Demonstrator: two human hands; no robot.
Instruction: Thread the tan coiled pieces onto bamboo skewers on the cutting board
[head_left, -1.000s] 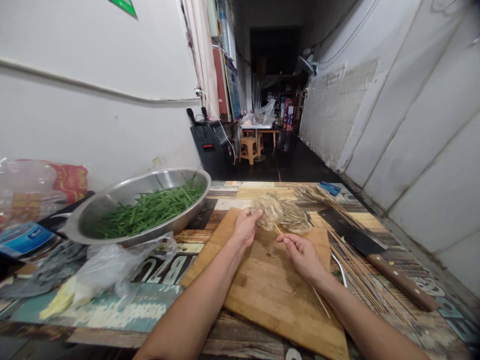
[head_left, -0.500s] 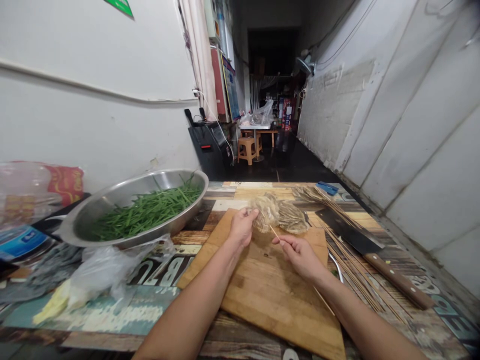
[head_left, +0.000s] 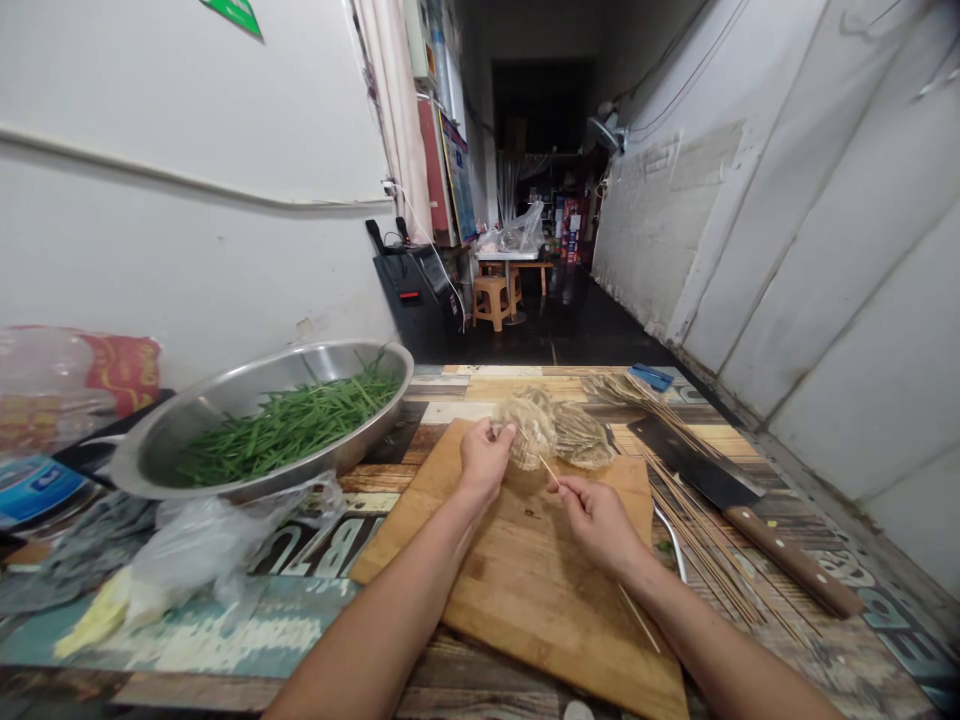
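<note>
My left hand pinches the near edge of a pale, ridged, layered food piece at the far end of a wooden cutting board. My right hand is closed on a thin bamboo skewer whose tip points into that piece. The skewer's other end runs back under my right wrist. A second similar piece lies just to the right of the first.
A steel bowl of green stalks sits at left, with crumpled plastic bags in front. Loose skewers and a wooden-handled cleaver lie right of the board. A wall runs close on the right.
Both hands have stayed at the food piece, with the skewer tip held against it. The view has drifted slightly; the hands sit a little lower and left.
</note>
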